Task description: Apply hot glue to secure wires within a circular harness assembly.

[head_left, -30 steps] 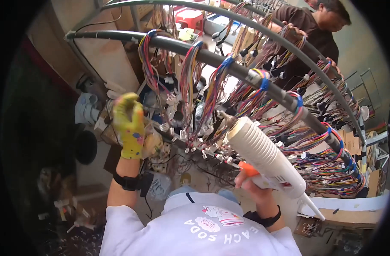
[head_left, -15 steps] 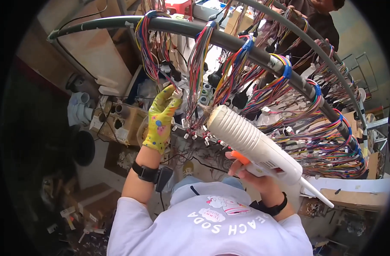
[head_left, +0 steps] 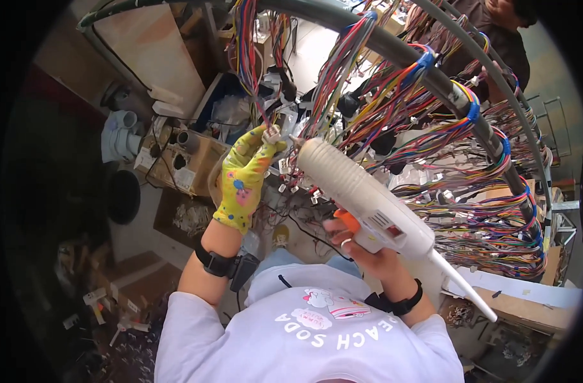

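My left hand [head_left: 242, 185], in a yellow-green patterned glove, pinches a small white wire connector [head_left: 271, 134] between thumb and fingers. Thin coloured wires run up from it to a hanging wire bundle [head_left: 245, 57]. In my bare right hand [head_left: 371, 255] is a white hot glue gun [head_left: 368, 188], its orange trigger [head_left: 347, 220] by my fingers. The gun tilts up to the left, its tip close to the connector; whether they touch I cannot tell. A white glue stick [head_left: 464, 285] juts from its rear.
A curved dark rail [head_left: 393, 48] carries several wire bundles tied with blue tape, white connectors hanging at their ends. Beyond the rail a person in dark clothing [head_left: 495, 54] stands at the right. Left of me are a cardboard box [head_left: 205, 172] and a black round stool [head_left: 124, 196].
The glue gun's tip has come left, nearer to the connector in my left hand. The rail and bundles have shifted up and right in the picture.
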Tool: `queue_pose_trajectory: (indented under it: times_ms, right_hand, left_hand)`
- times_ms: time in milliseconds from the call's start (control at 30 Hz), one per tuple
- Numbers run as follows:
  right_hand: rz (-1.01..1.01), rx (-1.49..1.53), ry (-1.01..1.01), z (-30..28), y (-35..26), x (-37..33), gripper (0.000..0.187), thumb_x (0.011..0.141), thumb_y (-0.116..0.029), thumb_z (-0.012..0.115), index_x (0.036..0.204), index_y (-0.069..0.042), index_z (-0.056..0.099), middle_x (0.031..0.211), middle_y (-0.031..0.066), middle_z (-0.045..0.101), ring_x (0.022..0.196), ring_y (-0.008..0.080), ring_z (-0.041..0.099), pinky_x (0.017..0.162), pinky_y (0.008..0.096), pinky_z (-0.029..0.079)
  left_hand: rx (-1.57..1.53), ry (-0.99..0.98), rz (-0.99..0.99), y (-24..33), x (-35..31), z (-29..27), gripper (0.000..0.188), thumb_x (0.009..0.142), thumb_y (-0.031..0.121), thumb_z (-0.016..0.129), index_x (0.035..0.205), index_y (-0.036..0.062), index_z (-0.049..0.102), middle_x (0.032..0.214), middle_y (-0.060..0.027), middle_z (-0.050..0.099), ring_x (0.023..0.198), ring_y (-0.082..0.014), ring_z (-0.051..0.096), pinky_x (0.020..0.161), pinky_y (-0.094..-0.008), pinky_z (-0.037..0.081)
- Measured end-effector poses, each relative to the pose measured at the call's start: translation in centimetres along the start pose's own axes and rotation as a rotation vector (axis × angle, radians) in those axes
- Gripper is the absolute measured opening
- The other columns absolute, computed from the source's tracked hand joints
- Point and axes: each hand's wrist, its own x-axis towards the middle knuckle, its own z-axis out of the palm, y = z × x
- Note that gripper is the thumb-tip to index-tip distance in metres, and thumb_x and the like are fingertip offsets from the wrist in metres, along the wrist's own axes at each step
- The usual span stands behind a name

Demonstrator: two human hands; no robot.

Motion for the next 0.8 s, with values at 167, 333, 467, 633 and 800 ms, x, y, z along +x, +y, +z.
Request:
queue_pose_trajectory:
  times_ms: [167, 333, 467, 633, 800]
  right_hand:
    - [-0.074, -0.053, 0.04, 1.2, 0.7, 1.8, 0.064, 0.075, 0.009, 0.051, 0.135, -0.003, 0.033, 0.133, 0.0154, 0.042, 0.119, 0.03, 0.049, 0.086, 0.0348, 0.05]
    - [-0.121, -0.025, 0.075, 1.4, 1.4, 3.0, 0.07, 0.074, 0.01, 0.052, 0.138, -0.004, 0.028, 0.134, 0.0163, 0.042, 0.125, 0.0292, 0.043, 0.093, 0.0379, 0.047]
    - [-0.058, -0.032, 0.041, 0.9, 2.8, 2.3, 0.072, 0.073, 0.011, 0.051, 0.139, -0.006, 0.026, 0.134, 0.0161, 0.042, 0.127, 0.028, 0.04, 0.097, 0.0397, 0.043]
    - [-0.116, -0.351, -0.027, 0.4, 3.0, 2.7, 0.07, 0.074, 0.011, 0.051, 0.138, -0.005, 0.03, 0.132, 0.0142, 0.044, 0.128, 0.0262, 0.038, 0.102, 0.0402, 0.037]
    - [-0.037, -0.304, 0.07, 0.3, 4.8, 2.5, 0.065, 0.076, 0.012, 0.051, 0.135, -0.005, 0.033, 0.131, 0.0141, 0.044, 0.128, 0.0268, 0.038, 0.102, 0.0404, 0.036]
  left_hand:
    - [0.063, -0.016, 0.037, -0.4, 0.8, -1.7, 0.032, 0.081, -0.002, 0.065, 0.112, -0.0016, 0.056, 0.104, -0.0089, 0.063, 0.094, -0.0151, 0.061, 0.086, -0.0262, 0.048]
    - [0.027, 0.085, 0.033, -0.3, 1.0, -1.2, 0.032, 0.081, 0.0, 0.066, 0.112, -0.0017, 0.056, 0.102, -0.0098, 0.063, 0.091, -0.0157, 0.063, 0.082, -0.025, 0.05]
    - [0.061, 0.087, 0.14, -0.7, 0.8, -1.8, 0.032, 0.083, 0.002, 0.065, 0.113, -0.0012, 0.056, 0.102, -0.0104, 0.064, 0.089, -0.016, 0.063, 0.079, -0.025, 0.051]
    - [0.052, 0.128, 0.134, -0.9, 0.7, -1.9, 0.031, 0.084, 0.003, 0.064, 0.114, -0.0006, 0.055, 0.101, -0.01, 0.064, 0.088, -0.0154, 0.064, 0.076, -0.0237, 0.051]
    - [-0.042, 0.167, 0.09, -0.8, 0.8, -1.6, 0.03, 0.082, 0.002, 0.065, 0.111, -0.0001, 0.056, 0.101, -0.0085, 0.064, 0.089, -0.014, 0.063, 0.078, -0.0246, 0.051]
